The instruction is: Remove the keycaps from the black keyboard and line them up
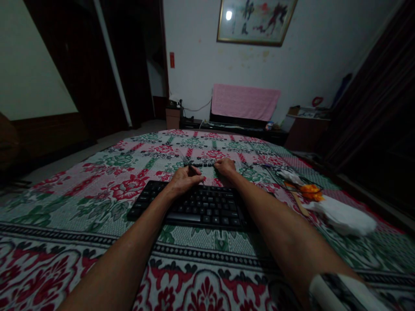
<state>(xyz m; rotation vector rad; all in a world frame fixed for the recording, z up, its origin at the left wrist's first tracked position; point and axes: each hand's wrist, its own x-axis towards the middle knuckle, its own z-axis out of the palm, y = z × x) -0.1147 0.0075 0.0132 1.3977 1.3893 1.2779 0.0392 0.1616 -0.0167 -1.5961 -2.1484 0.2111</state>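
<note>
A black computer keyboard [207, 207] lies on the flowered bedspread, partly covered by my forearms. Just beyond its far edge runs a short row of small black pieces [204, 165] that look like keycaps. My left hand [185, 180] is over the keyboard's far edge, near the left end of that row, with a gap between its thumb and curled fingers. At the row's right end, my right hand [226, 166] has its fingertips drawn together against the last piece. Whatever is between those fingertips is too small and dark to make out.
To the right lie a white plastic bag [345, 216], an orange crumpled item [311, 192], a flat wooden stick [301, 204] and a thin black cable [275, 179]. Past the bedspread, a pink cloth [244, 101] hangs over a screen-like object on a low stand.
</note>
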